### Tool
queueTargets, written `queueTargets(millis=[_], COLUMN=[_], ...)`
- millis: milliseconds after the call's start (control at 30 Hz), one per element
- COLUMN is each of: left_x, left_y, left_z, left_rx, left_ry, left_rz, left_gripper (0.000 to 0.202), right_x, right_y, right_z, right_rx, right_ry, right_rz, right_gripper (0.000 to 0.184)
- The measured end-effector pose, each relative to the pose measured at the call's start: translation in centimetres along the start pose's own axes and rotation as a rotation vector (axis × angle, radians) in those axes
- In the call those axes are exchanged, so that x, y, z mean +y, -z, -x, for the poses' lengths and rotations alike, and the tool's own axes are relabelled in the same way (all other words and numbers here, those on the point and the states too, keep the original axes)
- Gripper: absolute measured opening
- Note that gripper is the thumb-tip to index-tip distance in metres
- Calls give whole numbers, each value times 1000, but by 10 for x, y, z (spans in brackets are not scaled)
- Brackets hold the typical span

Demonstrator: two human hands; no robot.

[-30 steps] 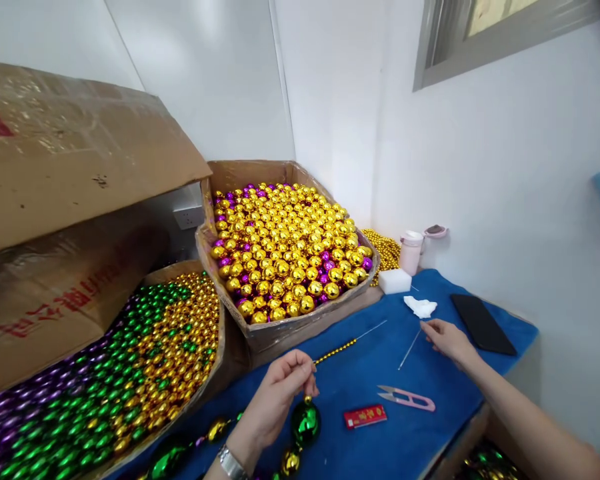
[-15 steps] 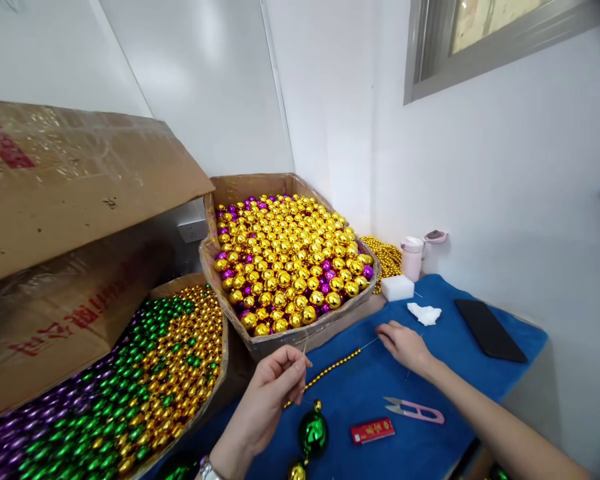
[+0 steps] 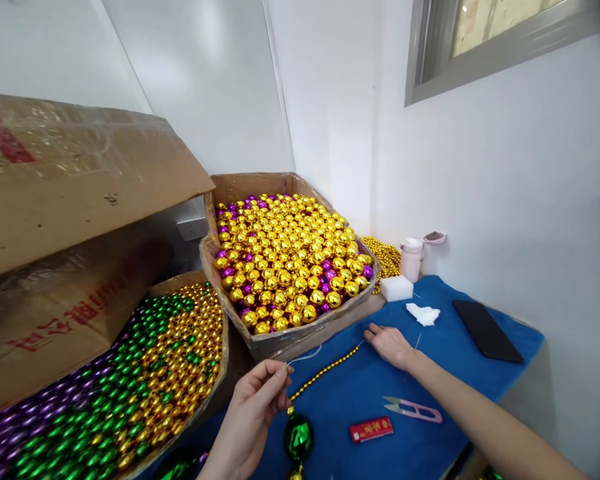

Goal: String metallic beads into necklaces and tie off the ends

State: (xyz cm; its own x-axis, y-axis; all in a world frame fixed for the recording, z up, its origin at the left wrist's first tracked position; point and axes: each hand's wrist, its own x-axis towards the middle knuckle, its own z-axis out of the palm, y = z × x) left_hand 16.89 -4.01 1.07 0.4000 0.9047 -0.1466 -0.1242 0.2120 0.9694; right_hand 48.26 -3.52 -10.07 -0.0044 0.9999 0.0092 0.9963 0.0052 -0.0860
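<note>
My left hand is closed, thumb and forefinger pinching a thin pale string whose loose length curves away to the right. Below it a strand of small gold beads runs diagonally over the blue cloth. At the strand's lower end hang a large shiny green bead and a gold bead, partly cut off. My right hand rests on the cloth by the strand's upper end, fingertips pinched on the thread that comes out of the beads.
Pink-handled thread snips and a red packet lie nearby. Behind are a crumpled tissue, white foam block, pink bottle and black tablet-like slab. Cardboard boxes of gold-purple balls and mixed beads stand left.
My left hand has moved left and slightly down, and the pale string now trails from it. The green bead has shifted left with the strand. My right hand has slid a little left.
</note>
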Motion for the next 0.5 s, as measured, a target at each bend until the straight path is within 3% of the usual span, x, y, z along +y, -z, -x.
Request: queueTargets(millis=[133, 233, 300, 400, 500], left_x=[-1, 0, 1, 1, 1], left_y=[9, 13, 11, 3, -6], left_z=[2, 3, 3, 2, 3], left_rx=[76, 138, 156, 122, 16], left_ry=[-14, -36, -86, -178, -198], left_rz=[63, 23, -126, -385, -458], left_gripper=[21, 24, 26, 27, 27], right_x=[-20, -46, -69, -103, -129], right_y=[36, 80, 107, 132, 137], right_z=[17, 38, 51, 60, 55], right_rx=[70, 128, 154, 189, 223], right_ry=[100, 293, 429, 582, 674], right_rz=[-60, -98, -101, -67, -22], right_gripper=[23, 24, 25, 27, 26])
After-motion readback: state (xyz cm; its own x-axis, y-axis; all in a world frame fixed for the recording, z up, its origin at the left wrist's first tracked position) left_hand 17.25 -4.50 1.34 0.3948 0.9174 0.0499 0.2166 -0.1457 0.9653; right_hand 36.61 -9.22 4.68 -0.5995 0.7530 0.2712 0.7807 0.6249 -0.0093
